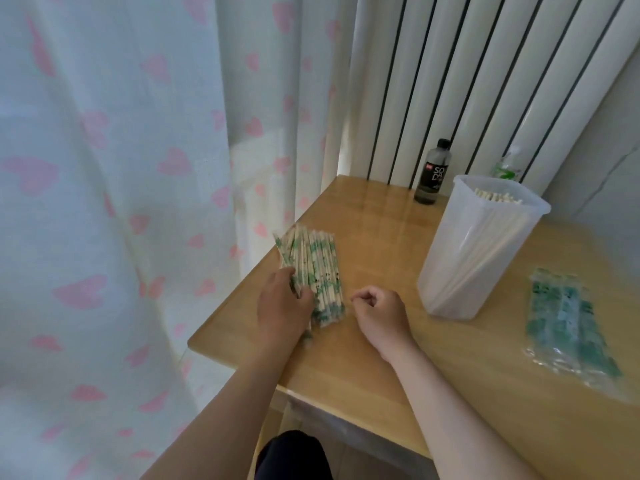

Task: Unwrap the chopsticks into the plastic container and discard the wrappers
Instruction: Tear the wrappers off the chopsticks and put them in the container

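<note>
Many wrapped chopsticks (313, 268) lie fanned by the table (381, 237)'s left edge; our left hand (282, 306) curls its fingers round a few. Our right hand (377, 313) rests beside it, fingers curled, holding nothing. The plastic container (478, 247) stands further right, part-filled, with the wrappers (568, 327) beyond. Risk: a hasty pull may sweep the pile over that edge.

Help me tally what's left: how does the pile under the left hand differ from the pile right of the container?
The wrapped pile holds pale sticks and looks thick; the wrapper pile lies flat and looks empty. The left hand holds the wrapped pile at the left edge of the table; the wrapper pile lies untouched near the right. Both show green print on clear plastic.
</note>
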